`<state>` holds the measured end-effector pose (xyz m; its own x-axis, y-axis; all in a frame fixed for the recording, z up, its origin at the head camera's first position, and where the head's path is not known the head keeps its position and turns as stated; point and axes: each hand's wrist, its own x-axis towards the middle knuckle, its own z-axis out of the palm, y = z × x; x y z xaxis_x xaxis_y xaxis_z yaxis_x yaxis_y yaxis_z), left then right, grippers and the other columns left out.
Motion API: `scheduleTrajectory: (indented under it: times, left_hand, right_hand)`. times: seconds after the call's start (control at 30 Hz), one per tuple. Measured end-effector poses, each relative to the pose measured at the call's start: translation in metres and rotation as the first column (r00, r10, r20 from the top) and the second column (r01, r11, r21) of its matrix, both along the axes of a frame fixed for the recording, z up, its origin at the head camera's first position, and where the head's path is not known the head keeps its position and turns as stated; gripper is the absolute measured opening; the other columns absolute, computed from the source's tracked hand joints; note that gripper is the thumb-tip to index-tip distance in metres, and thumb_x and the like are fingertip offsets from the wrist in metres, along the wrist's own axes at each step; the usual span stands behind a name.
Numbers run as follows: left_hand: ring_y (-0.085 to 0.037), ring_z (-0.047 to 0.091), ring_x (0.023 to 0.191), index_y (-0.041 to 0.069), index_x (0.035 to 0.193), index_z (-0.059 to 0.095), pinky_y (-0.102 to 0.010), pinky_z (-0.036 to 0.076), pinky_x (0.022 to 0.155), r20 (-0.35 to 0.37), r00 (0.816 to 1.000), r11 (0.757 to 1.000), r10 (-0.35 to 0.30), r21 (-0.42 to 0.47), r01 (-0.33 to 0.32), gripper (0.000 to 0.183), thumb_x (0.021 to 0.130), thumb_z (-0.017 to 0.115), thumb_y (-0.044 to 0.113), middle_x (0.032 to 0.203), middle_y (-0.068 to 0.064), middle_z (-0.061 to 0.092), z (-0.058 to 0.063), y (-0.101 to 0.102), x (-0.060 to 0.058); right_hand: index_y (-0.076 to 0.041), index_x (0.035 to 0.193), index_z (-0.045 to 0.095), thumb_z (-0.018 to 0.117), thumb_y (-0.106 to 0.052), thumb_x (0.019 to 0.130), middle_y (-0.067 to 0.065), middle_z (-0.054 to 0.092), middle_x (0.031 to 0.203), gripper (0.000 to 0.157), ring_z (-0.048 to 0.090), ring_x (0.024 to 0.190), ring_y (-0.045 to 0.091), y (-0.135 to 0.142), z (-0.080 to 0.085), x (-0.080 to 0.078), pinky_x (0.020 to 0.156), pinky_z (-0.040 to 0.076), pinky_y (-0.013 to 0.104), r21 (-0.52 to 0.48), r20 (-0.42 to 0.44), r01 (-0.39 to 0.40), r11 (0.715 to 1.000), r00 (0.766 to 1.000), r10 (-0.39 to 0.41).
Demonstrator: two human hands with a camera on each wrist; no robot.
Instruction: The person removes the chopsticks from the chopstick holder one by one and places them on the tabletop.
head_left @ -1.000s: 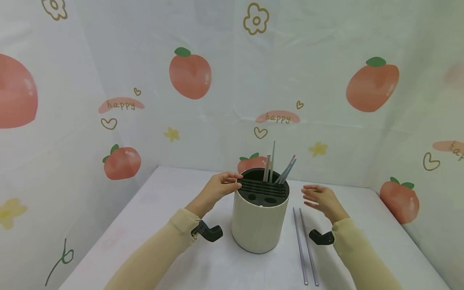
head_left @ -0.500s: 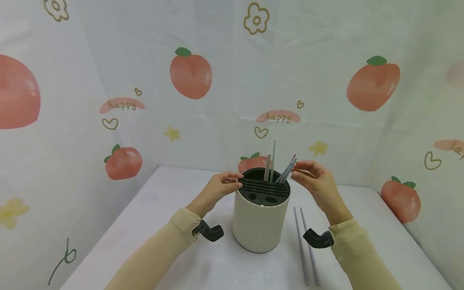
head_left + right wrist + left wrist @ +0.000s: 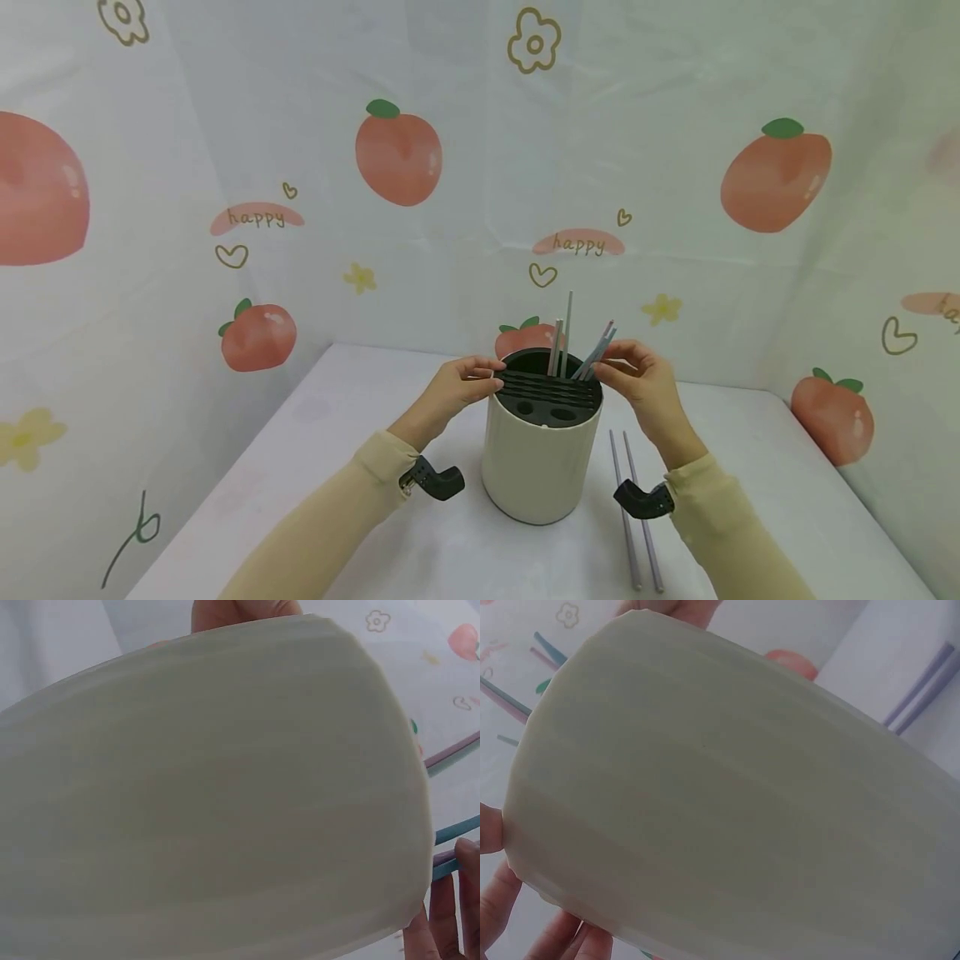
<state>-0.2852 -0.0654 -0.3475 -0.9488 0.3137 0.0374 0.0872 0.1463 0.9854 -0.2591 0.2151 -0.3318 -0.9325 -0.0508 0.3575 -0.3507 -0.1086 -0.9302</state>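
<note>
A cream, round chopstick holder point(image 3: 536, 471) with a black slotted top stands upright on the table. My left hand point(image 3: 453, 392) holds its left rim, thumb toward the front and fingers along the side. At the right rim, my right hand point(image 3: 647, 392) pinches the blue and pink chopsticks point(image 3: 602, 346) leaning there; their lower ends are hidden inside the holder. In the right wrist view a fingertip lies on a teal and purple pair point(image 3: 445, 865). Several other chopsticks point(image 3: 566, 333) stand in the rear opening. Both wrist views are mostly filled by the holder's wall.
Two light-purple chopsticks point(image 3: 630, 542) lie side by side on the white table point(image 3: 420, 542), right of the holder and partly below the right wrist's camera. A white curtain point(image 3: 465, 167) with peach prints hangs behind and at both sides.
My right hand has risen from beside the holder and moved left to its rim, where it has taken hold of the leaning chopsticks. My left hand has stayed on the rim.
</note>
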Motion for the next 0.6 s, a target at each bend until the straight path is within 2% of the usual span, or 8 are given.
scheduleTrajectory:
  times: [0.17, 0.27, 0.47, 0.53, 0.6]
  left_hand:
    - [-0.024, 0.053, 0.117, 0.009, 0.119, 0.066, -0.043, 0.046, 0.104, 0.017, 1.000, 1.000, 0.002, 0.011, -0.002, 0.030, 0.089, 0.067, 0.013, 0.123, -0.012, 0.055, 0.000, 0.000, 0.001]
    - [-0.024, 0.052, 0.117, 0.009, 0.119, 0.066, -0.042, 0.046, 0.103, 0.016, 1.000, 1.000, 0.003, 0.011, -0.003, 0.030, 0.089, 0.067, 0.013, 0.123, -0.011, 0.055, 0.001, 0.000, 0.001]
    - [-0.024, 0.052, 0.117, 0.008, 0.119, 0.066, -0.042, 0.047, 0.103, 0.001, 1.000, 1.000, -0.004, 0.007, 0.004, 0.030, 0.089, 0.067, 0.013, 0.122, -0.011, 0.057, 0.000, 0.000, 0.000]
    - [-0.025, 0.052, 0.117, 0.008, 0.119, 0.066, -0.043, 0.046, 0.103, -0.001, 1.000, 1.000, -0.003, 0.004, 0.003, 0.030, 0.089, 0.067, 0.013, 0.123, -0.011, 0.057, 0.000, 0.000, -0.001]
    - [-0.025, 0.052, 0.118, 0.009, 0.119, 0.066, -0.044, 0.046, 0.103, -0.006, 1.000, 1.000, -0.002, -0.001, 0.002, 0.030, 0.089, 0.066, 0.014, 0.123, -0.011, 0.057, -0.001, 0.000, -0.001]
  right_hand:
    - [-0.021, 0.093, 0.063, 0.065, 0.006, 0.087, -0.013, 0.067, 0.087, 0.027, 0.065, 0.089, 0.001, 0.002, 0.000, -0.003, 0.082, 0.053, 0.016, 0.065, -0.050, 0.017, 0.998, 0.999, -0.014]
    - [-0.019, 0.094, 0.063, 0.064, 0.008, 0.087, -0.011, 0.067, 0.089, 0.027, 0.066, 0.087, 0.002, 0.004, 0.006, -0.005, 0.081, 0.055, 0.018, 0.045, -0.103, 0.004, 0.999, 0.995, 0.000]
    - [-0.009, 0.094, 0.065, 0.060, 0.017, 0.085, -0.003, 0.068, 0.093, 0.028, 0.068, 0.082, 0.008, 0.008, 0.040, -0.003, 0.078, 0.058, 0.026, -0.117, -0.223, -0.028, 0.993, 0.975, 0.001]
    - [-0.006, 0.092, 0.065, 0.059, 0.020, 0.084, 0.001, 0.068, 0.091, 0.028, 0.068, 0.080, 0.011, 0.011, 0.055, -0.001, 0.075, 0.059, 0.028, -0.197, -0.260, -0.036, 0.980, 0.965, -0.017]
    - [-0.001, 0.092, 0.064, 0.058, 0.022, 0.083, 0.005, 0.067, 0.090, 0.026, 0.069, 0.077, 0.014, 0.015, 0.070, 0.001, 0.073, 0.059, 0.030, -0.299, -0.305, -0.060, 0.952, 0.952, -0.036]
